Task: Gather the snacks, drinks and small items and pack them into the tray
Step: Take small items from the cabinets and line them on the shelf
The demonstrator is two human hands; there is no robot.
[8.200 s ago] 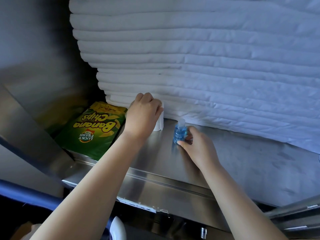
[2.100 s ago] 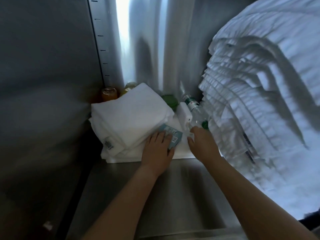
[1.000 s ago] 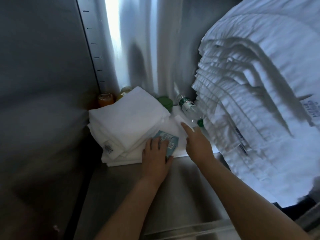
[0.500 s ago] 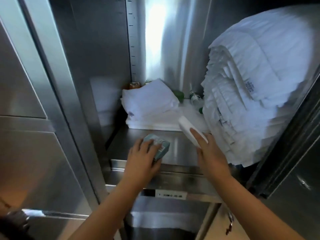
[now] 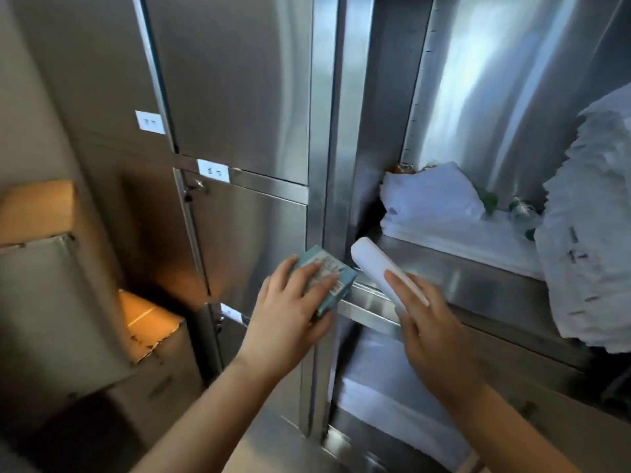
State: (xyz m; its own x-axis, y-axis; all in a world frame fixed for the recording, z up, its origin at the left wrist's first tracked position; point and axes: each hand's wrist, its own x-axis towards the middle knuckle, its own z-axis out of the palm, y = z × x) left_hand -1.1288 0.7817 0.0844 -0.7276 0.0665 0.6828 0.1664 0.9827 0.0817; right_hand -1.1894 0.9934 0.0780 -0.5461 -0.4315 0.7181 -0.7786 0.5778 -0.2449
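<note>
Stainless shelf [image 5: 478,278] lay right of the hands: left hand [image 5: 290,312] gripped a teal box [image 5: 329,276], right hand [image 5: 433,339] held a white packet [image 5: 374,262] slanting far-left; tray unseen.

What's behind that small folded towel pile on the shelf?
An orange-topped item peeks over the folded towels, with a green object and a green-labelled bottle to the right. The towels cover the orange item's lower part.

L hand [image 5: 293,302] palm down, fingers spread over top of small teal box [image 5: 333,279], gripping it. R hand [image 5: 430,332] holds white oblong packet [image 5: 375,268] tilted, index finger straight along it. Both forearms bare, reaching fwd, hands close together.
</note>
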